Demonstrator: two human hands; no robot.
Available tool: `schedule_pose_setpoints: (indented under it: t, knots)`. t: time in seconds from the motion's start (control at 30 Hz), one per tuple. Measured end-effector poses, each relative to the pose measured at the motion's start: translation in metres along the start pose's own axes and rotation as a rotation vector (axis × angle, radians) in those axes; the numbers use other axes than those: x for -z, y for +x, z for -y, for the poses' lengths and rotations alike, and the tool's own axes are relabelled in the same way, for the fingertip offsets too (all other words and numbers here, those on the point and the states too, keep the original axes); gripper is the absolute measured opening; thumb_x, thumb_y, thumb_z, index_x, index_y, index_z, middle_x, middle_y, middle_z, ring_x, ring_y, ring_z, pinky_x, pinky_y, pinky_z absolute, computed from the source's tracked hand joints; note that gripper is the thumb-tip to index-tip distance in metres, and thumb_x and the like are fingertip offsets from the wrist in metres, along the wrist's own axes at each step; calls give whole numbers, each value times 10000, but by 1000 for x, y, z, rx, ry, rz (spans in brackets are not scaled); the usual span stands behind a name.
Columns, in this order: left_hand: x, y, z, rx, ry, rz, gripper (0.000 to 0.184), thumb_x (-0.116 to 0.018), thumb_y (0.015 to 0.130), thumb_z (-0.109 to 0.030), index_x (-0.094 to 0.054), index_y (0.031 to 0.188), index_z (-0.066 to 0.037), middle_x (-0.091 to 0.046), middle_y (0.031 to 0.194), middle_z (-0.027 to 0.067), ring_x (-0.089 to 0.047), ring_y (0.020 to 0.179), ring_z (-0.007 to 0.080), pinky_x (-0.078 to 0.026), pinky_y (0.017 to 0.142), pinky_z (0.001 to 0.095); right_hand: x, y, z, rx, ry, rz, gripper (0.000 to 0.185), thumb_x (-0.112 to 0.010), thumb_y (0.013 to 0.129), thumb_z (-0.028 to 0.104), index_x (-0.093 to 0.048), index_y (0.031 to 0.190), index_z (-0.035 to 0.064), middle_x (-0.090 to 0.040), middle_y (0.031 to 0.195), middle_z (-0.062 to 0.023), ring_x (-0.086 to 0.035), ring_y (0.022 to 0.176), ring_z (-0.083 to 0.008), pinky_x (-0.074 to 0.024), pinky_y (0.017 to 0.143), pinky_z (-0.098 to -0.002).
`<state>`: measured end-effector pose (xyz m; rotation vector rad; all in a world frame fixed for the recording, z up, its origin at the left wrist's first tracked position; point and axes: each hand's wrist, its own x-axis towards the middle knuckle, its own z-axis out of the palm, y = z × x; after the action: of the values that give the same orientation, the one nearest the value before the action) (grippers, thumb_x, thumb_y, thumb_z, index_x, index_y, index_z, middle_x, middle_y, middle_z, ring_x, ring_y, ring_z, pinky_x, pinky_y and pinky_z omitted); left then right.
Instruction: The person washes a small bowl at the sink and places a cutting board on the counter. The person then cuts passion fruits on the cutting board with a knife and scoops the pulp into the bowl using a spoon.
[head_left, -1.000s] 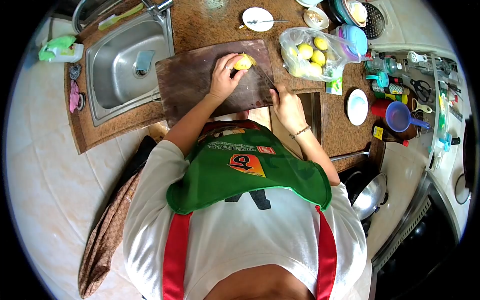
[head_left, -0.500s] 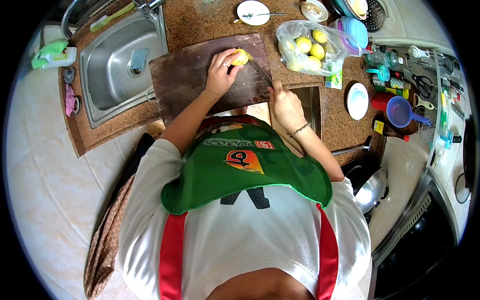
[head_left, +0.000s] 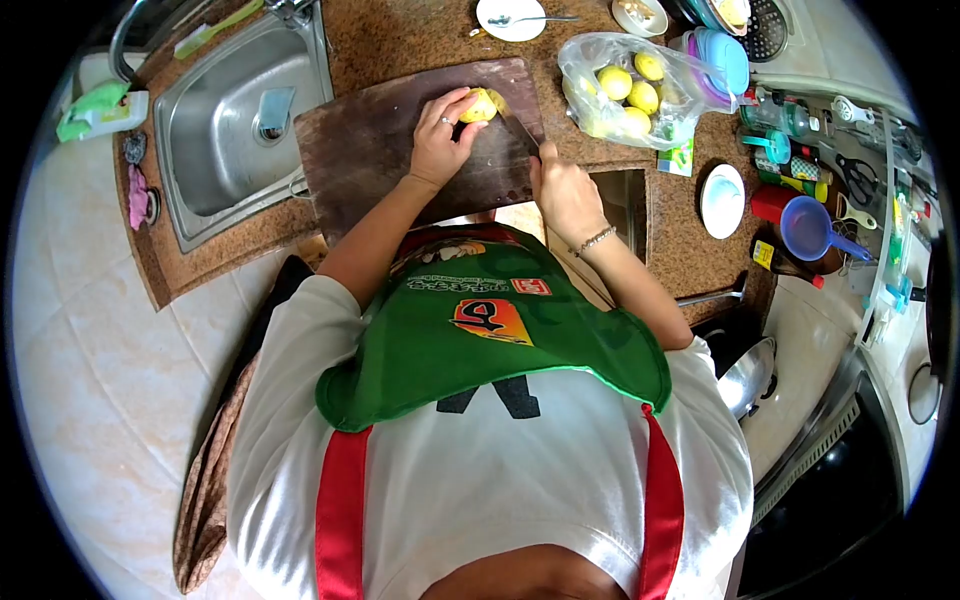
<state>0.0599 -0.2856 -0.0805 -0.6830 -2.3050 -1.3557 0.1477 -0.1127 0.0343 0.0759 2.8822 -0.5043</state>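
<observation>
Round yellow fruit (head_left: pixel 479 106) clasped by left grip (head_left: pixel 438 146), dark-bladed knife (head_left: pixel 519 127) clutched in right grip (head_left: pixel 568 198), brown rectangular board (head_left: pixel 358 150) beneath left grip

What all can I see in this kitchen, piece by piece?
Counter: 1, speckled brown, across the top
Sink: 1, silver, upper left
Cutting board: 1, brown, right of the sink
Held fruit: 1, yellow, at the cutting board
Knife: 1, dark, right of the held fruit
Plastic bag: 1, clear, right of the cutting board
Bagged fruits: at least 4, yellow, inside the plastic bag
Saucer: 1, white, top centre
Spoon: 1, silver, on the saucer
Dish: 1, white, right
Handled pan: 1, purple, far right
Bottles: several, mixed, far right
Apron: 1, green, centre
Left fingers: one bare hand, on the held fruit
Right fingers: one bare hand, gripping the knife
</observation>
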Motion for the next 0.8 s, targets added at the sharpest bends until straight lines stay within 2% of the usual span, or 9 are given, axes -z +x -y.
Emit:
schedule_pose_setpoints:
  t: [0.23,0.47,0.8]
  knots:
    - [-2,1,-1,-18,19,-8,392,-743,747,-128,-623,1113,-56,-599,1146,116,-586,989,302,-483,867,378,-26,57,13,0,-20,-26,226,-441,940,230,-466,955,6,-633,698,-255,-641,657,-431,-522,597,-516]
    - [-2,0,-3,19,5,-17,378,-741,750,-118,-629,1104,-48,-592,1145,115,-582,973,306,-491,859,381,2,-1,0,-92,-30,130,227,-470,935,241,-474,960,16,-624,681,-253,-632,661,-440,-516,604,-521]
    - [0,1,-2,12,13,-3,390,-746,742,-113,-629,1106,-39,-594,1141,121,-583,981,308,-496,856,381,38,-4,-3,-38,-105,201,226,-463,934,219,-501,912,-3,-612,665,-268,-635,683,-439,-524,629,-515]
